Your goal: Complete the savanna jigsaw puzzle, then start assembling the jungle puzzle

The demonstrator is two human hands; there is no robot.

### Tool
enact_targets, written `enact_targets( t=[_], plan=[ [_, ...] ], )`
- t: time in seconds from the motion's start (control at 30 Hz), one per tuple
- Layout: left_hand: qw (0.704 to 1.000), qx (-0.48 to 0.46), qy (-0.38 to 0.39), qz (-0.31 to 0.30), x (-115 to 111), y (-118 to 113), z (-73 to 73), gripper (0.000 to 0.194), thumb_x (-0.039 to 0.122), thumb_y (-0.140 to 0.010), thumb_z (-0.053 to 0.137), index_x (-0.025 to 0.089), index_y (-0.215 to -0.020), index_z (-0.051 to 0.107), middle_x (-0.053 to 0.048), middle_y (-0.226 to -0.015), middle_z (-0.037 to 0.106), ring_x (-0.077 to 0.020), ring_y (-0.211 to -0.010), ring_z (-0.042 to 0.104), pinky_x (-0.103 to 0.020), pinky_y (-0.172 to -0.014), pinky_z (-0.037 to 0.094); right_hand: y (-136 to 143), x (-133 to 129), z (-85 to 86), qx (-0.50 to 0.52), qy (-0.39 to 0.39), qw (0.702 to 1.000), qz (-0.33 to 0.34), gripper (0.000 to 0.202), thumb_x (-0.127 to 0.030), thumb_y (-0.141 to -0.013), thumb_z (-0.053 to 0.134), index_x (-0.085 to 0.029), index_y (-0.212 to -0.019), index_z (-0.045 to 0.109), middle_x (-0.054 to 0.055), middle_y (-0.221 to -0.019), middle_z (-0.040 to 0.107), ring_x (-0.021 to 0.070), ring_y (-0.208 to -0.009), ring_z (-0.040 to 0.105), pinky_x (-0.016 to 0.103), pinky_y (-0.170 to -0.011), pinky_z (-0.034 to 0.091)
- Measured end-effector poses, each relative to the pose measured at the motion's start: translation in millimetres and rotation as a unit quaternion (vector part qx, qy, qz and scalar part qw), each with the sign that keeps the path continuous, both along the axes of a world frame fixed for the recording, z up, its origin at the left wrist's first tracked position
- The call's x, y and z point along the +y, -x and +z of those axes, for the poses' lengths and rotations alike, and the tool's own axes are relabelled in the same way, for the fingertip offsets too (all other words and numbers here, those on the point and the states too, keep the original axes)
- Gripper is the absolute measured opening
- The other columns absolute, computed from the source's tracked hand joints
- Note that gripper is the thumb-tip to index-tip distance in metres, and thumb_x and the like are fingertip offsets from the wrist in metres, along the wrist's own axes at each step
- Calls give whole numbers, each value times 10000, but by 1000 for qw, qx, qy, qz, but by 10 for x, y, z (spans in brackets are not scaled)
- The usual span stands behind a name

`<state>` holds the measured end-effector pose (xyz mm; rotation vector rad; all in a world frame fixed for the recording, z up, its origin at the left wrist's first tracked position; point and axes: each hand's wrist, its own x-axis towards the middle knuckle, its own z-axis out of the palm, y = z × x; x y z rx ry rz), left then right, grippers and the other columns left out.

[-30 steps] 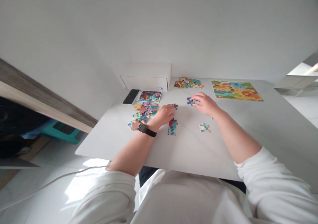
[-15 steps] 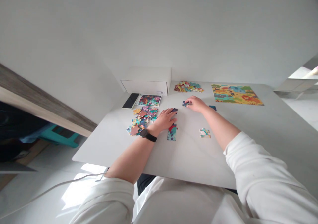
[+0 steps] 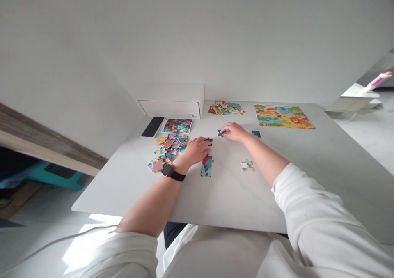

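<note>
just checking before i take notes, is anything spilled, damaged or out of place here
Nothing looks spilled or visibly damaged. The heap of puzzle pieces by the left hand is jumbled, some showing plain brownish faces, and a pale puzzle bit lies apart, but that looks ordinary for loose pieces.

Wall (image 3: pixel 234 40): soft, even grey light — dark at the extreme top right.
Floor (image 3: pixel 76 251): blown-out glare, lower left.
Tabletop (image 3: pixel 123 196): bright, shadows faint.
Puzzle pieces (image 3: pixel 206 169): fine detail soft.
Edges: wide-angle stretch — far right blurred.
</note>
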<state>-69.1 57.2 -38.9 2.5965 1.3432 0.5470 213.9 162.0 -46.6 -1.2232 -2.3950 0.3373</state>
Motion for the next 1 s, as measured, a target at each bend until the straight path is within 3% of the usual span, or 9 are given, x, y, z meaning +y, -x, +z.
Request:
enact_targets(
  t=[0.3,0.43,0.57,0.83,1.0],
  plan=[
    [1000,-3,22,-9,-29,39,76,568,32,-884,478,204,-1351,752,-127,-1370,704,-273,-1289,681,-438,-1189,526,28,-27,3,-4,-5,1000,-6,257,-115,-840,765,-268,-1018,871,43,-1123,835,233,-1045,758,337,-985,565],
    [999,-28,17,-1,-10,80,59,613,43,-903,484,165,-1488,622,-158,-1389,695,-293,-1310,667,-461,-1183,528,25,-72,11,8,-9,1000,-9,266,-116,-846,752,-262,-1043,856,53,-1161,825,244,-1096,750,366,-1022,571],
    [999,-40,14,19,33,98,23,542,137,-938,579,160,-1478,608,-178,-1477,657,-326,-1383,627,-496,-1214,500,58,-192,63,26,-18,999,-11,253,-144,-865,744,-240,-1075,847,89,-1186,808,262,-1119,747,398,-1048,580],
    [999,-23,11,44,81,55,-23,457,176,-960,618,188,-1415,647,-135,-1425,719,-324,-1341,663,-485,-1192,503,230,-800,239,21,-30,999,34,228,-228,-947,707,-245,-1145,818,108,-1256,787,299,-1195,728,491,-1110,557],
    [999,-24,0,44,90,34,-50,414,185,-968,630,183,-1381,665,-137,-1384,736,-315,-1326,675,-479,-1187,508,287,-1247,372,16,-30,998,57,201,-222,-973,681,-259,-1125,808,87,-1225,799,284,-1183,738,488,-1103,560]
  ],
)
